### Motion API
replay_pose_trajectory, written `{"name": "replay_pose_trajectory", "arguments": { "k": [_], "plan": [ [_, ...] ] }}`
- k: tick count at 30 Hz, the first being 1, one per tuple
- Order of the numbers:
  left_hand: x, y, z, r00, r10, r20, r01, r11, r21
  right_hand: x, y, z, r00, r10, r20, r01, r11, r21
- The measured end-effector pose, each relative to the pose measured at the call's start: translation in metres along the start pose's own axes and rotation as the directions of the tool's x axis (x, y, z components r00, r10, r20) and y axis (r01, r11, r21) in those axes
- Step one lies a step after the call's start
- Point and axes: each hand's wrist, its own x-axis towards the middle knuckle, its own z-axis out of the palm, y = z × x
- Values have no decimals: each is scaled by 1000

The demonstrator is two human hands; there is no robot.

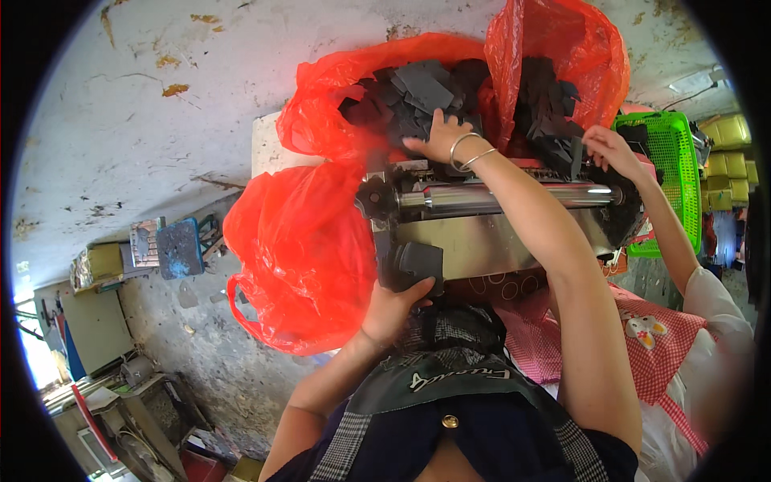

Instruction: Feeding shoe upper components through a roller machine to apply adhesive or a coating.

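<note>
My left hand [390, 312] grips a dark flat piece [422, 263] at the near left corner of a roller machine, thumb against its lower edge. Whether more pieces lie under it, I cannot tell. My right hand [443, 138], with metal bangles at the wrist, reaches over the machine's shiny roller [474, 198]. Its fingers are spread at the near edge of a heap of dark flat pieces [422, 87] in a red plastic bag [321, 96]. Nothing shows held in it.
At the right, a co-worker's hand [612, 151] is beside more dark pieces [540, 100] in another red bag [598, 48]. A full-looking red bag [301, 257] hangs at the machine's left. A green basket [683, 181] stands at the right, near yellow bundles [727, 165].
</note>
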Motion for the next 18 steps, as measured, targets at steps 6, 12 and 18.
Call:
{"name": "replay_pose_trajectory", "arguments": {
  "k": [6, 12, 18],
  "plan": [
    [2, -4, -3, 999, 16, 48, -15, 1000, -20, 12, 36, 3, 986, -53, 155, 59, 998, -30],
    [5, -1, -4, 997, 16, 72, -16, 1000, -3, -10, 74, -6, 947, -321, -7, 316, 926, 205],
    [4, 5, -7, 997, 14, 80, -11, 999, -48, 2, 89, -70, 930, -168, -326, 349, 676, 649]
  ]
}}
